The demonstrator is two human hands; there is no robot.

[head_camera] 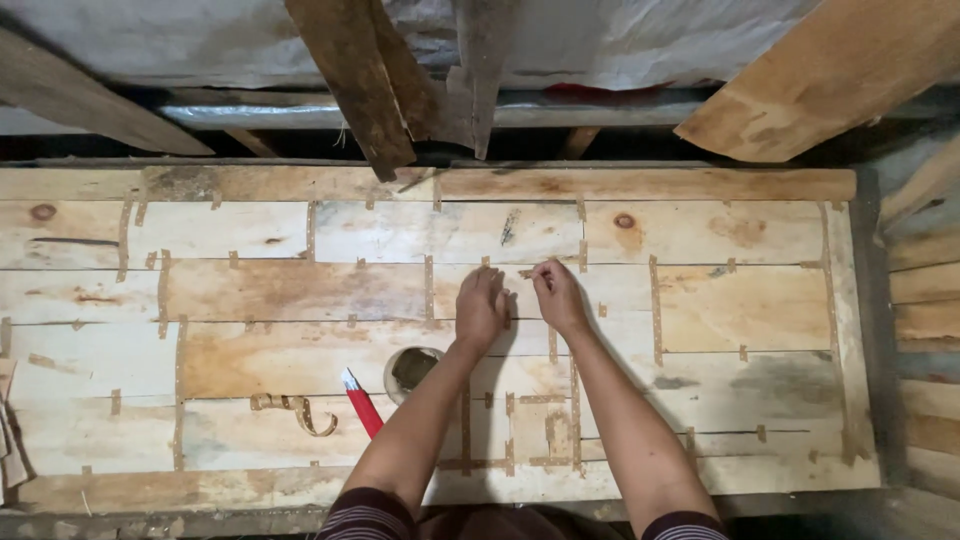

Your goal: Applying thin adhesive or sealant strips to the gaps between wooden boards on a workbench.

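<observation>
A wide sheet of pale wood veneer pieces (300, 300) lies flat, its seams joined by many short strips of brown tape. My left hand (482, 308) rests palm down on a seam near the middle, fingers pressing the surface. My right hand (556, 296) is just beside it, fingertips pinching a small strip of brown tape (527, 272) against the seam. Both forearms reach in from the bottom edge.
A small round pot (410, 369) with dark paste stands by my left forearm, a red-handled tool (362, 403) beside it. A curled strip of brown tape (295, 409) lies lower left. Rough planks (360, 80) lean at the far edge, and stacked boards (925, 300) stand at right.
</observation>
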